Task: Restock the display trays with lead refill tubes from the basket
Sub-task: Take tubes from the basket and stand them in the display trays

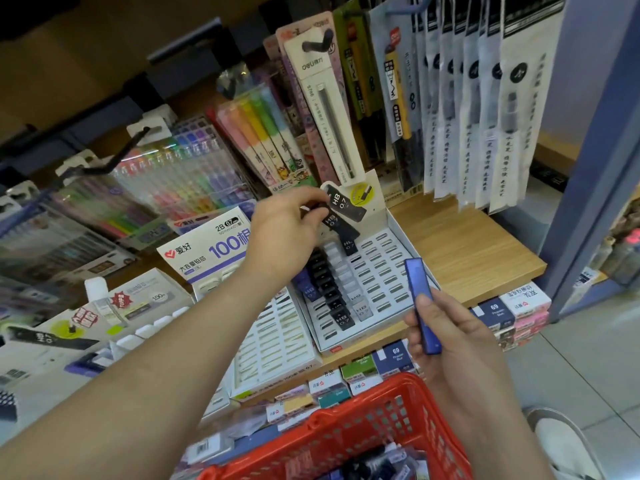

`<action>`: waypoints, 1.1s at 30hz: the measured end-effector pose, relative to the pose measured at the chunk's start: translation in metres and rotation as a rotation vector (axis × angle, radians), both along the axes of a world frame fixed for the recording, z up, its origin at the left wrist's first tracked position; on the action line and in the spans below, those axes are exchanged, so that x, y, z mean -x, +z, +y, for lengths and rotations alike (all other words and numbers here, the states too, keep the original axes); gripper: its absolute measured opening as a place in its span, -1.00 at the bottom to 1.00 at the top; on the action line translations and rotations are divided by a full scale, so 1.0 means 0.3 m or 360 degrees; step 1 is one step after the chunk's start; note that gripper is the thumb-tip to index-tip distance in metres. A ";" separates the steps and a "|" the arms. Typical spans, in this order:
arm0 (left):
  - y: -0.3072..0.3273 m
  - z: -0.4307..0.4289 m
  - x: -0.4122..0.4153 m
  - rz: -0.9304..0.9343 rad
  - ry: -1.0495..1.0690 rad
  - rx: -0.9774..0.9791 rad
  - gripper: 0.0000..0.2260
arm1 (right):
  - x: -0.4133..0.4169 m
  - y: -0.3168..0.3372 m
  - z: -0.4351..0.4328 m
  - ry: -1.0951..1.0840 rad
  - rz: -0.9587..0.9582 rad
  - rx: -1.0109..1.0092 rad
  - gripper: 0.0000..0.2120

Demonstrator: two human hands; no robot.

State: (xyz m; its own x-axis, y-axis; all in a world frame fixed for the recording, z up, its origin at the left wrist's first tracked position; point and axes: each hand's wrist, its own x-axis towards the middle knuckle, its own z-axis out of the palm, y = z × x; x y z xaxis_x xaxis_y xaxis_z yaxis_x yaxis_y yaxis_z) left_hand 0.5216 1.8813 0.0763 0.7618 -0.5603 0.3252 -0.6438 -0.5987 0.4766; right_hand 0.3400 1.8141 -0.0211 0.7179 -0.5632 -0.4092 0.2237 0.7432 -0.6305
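Shelf (467, 251) bears two trays (381, 271); right hand (450, 341) grips one blue tube (420, 299).

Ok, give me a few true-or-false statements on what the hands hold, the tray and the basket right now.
1. The right hand holds a blue tube. True.
2. The left hand is empty. False: it grips several black tubes marked HB 0.7.
3. Every slot in the tray is filled. False: the slots on its right side are empty.
4. The basket is red. True.
5. The blue tube already sits in a slot. False: it is held in the air over the tray's near right corner.
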 end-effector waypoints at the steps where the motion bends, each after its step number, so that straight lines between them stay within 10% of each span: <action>1: 0.023 0.033 0.012 0.0011 -0.0011 0.0070 -0.85 | -0.002 0.008 0.000 -0.0030 0.0014 0.0031 -0.73; 25: 0.004 1.293 -0.151 -0.0079 0.0746 -0.0395 -0.87 | -0.444 0.245 0.689 0.1691 0.0055 0.1707 -0.90; 29: -0.075 1.309 -0.197 -0.0039 0.0676 -0.0374 -0.88 | -0.489 0.156 0.744 0.2017 0.0214 0.2490 -0.85; 33: -0.117 1.310 -0.223 -0.0033 0.0625 -0.0345 -0.85 | -0.474 0.099 0.728 0.1791 0.0172 0.2158 -0.92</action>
State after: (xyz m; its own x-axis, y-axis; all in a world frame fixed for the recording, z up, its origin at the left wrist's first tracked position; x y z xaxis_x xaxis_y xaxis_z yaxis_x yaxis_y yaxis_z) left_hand 0.5887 2.2744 0.0411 0.9250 -0.2869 0.2493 -0.3558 -0.8842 0.3026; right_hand 0.4821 2.0323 0.0085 0.9649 0.1877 -0.1837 -0.0618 -0.5175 -0.8535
